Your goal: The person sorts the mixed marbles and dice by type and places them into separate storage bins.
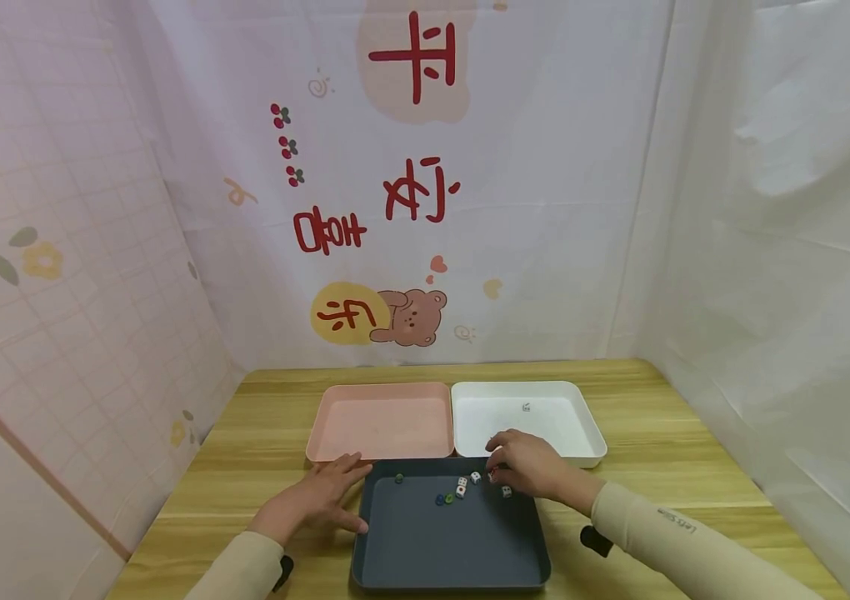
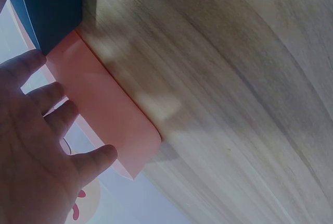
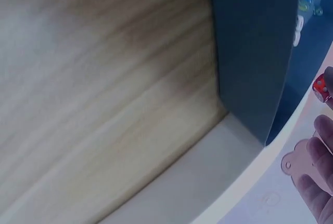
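My right hand [image 1: 526,462] is over the back right of the dark grey tray [image 1: 455,550]. It pinches a red die [image 3: 320,87] with pale dots, seen at the right edge of the right wrist view. Around it in the tray lie several white dice [image 1: 461,490], one of them close below the hand [image 1: 507,492]. Small blue [image 1: 440,500] and green [image 1: 449,499] ring-like pieces sit left of the dice, and another green piece [image 1: 398,478] lies near the back left corner. My left hand [image 1: 323,493] is at the tray's left edge, fingers spread and fairly straight, holding nothing.
Behind the dark tray stand a pink tray [image 1: 387,385] on the left and a white tray [image 1: 515,387] on the right, side by side. A small whitish die [image 1: 526,407] lies in the white one. All stand on a wood-grain table [image 1: 665,433] with printed cloth [image 1: 545,208] around it.
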### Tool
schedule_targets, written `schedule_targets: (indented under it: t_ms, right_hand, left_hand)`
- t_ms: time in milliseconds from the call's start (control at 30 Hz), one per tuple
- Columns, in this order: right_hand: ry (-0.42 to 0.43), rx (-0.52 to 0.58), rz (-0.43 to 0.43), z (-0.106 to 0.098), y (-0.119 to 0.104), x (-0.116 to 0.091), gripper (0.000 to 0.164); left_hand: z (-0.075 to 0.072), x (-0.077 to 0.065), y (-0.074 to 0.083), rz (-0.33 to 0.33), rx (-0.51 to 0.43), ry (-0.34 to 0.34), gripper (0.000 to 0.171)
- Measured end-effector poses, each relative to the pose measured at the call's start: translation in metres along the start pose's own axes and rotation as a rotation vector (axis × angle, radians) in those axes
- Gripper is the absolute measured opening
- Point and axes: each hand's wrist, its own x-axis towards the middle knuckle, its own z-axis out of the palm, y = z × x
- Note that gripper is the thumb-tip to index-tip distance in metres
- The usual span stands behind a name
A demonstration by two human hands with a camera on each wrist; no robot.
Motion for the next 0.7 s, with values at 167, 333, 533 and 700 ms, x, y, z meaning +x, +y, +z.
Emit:
schedule_targets:
  t_ms: [167,333,533,700]
  right_hand:
    - [0.023,-0.006,0.026,-0.007,0.008,0.0,0.007]
    - [0.036,-0.037,0.073,-0.01,0.023,-0.003,0.009]
    - [0.058,-0.036,0.133,-0.01,0.044,-0.01,0.008]
    - [0.058,-0.027,0.21,-0.014,0.06,-0.014,0.006]
  left_hand:
    - [0.0,0.0,-0.001,0.003,0.002,0.005,0.093]
    - [-0.002,-0.002,0.0,0.008,-0.005,0.003,0.093]
    - [-0.002,-0.003,0.001,0.008,-0.008,0.007,0.093]
    - [-0.001,-0.002,0.0,0.008,-0.016,0.009,0.093]
